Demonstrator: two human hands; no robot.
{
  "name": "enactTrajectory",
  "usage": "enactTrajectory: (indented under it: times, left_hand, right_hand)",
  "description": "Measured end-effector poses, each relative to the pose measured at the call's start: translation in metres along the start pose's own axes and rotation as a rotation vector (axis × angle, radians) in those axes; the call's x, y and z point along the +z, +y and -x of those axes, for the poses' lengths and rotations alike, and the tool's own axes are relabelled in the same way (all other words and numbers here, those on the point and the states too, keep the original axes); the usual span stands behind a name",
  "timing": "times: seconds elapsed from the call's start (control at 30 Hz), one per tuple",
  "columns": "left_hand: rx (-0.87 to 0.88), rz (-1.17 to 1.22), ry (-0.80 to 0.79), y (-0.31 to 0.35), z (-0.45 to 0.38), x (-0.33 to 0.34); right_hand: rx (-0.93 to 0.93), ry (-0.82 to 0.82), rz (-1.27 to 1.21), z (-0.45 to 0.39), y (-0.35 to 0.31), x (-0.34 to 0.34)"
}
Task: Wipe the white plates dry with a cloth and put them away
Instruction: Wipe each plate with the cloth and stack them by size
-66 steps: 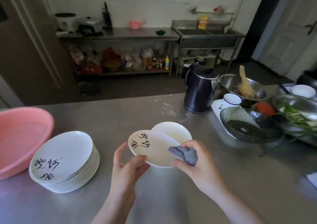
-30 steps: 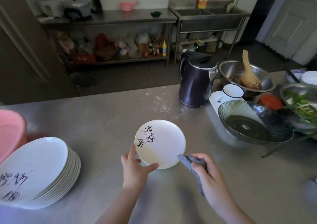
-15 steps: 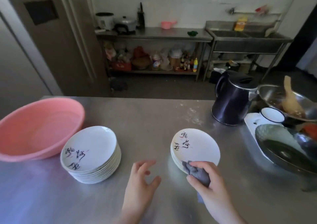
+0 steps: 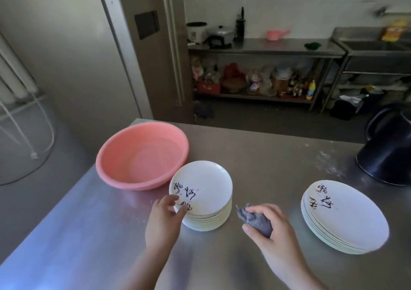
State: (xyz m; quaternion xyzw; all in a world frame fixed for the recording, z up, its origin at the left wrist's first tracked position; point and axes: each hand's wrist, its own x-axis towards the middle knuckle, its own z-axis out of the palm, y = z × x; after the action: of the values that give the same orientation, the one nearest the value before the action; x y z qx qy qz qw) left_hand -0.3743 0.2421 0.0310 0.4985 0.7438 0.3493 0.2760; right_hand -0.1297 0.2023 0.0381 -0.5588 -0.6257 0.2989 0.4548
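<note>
Two stacks of white plates with black brush lettering stand on the steel counter. The taller stack (image 4: 203, 194) is beside the pink basin, the lower stack (image 4: 343, 215) is at the right. My left hand (image 4: 163, 219) pinches the near rim of the top plate of the taller stack, thumb on the plate's face. My right hand (image 4: 270, 232) grips a crumpled grey cloth (image 4: 255, 219) above the counter between the two stacks, touching neither.
A pink plastic basin (image 4: 142, 156) sits behind the taller stack. A dark kettle (image 4: 389, 147) stands at the right edge. The steel counter (image 4: 266, 156) ends at the left and far sides. Shelves and a sink stand across the floor.
The view has swung left. My left hand has reached to the taller stack and taken hold of its top plate. My right hand has lifted the cloth off the right stack.
</note>
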Motion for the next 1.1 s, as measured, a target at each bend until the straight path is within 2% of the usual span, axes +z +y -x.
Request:
enactTrajectory:
  times: [0.13,0.57,0.7,0.87,1.1]
  left_hand:
    - [-0.116,-0.031,-0.037,-0.007,-0.015,0.000]
    - [-0.274,0.096,0.004,0.002,-0.028,0.011]
    - [-0.272,0.172,0.018,0.006,-0.029,0.012]
    - [-0.158,0.298,0.046,0.019,-0.025,0.014]
    - [-0.201,0.604,0.051,0.043,-0.008,0.010]
  right_hand:
    - [0.022,0.021,-0.005,-0.001,-0.002,0.018]
    - [0.092,0.043,0.014,0.006,-0.006,0.034]
    - [0.100,0.042,0.010,0.005,-0.006,0.031]
    - [0.103,0.026,0.021,0.006,-0.006,0.023]
    - [0.100,0.073,0.021,0.017,-0.013,0.004]
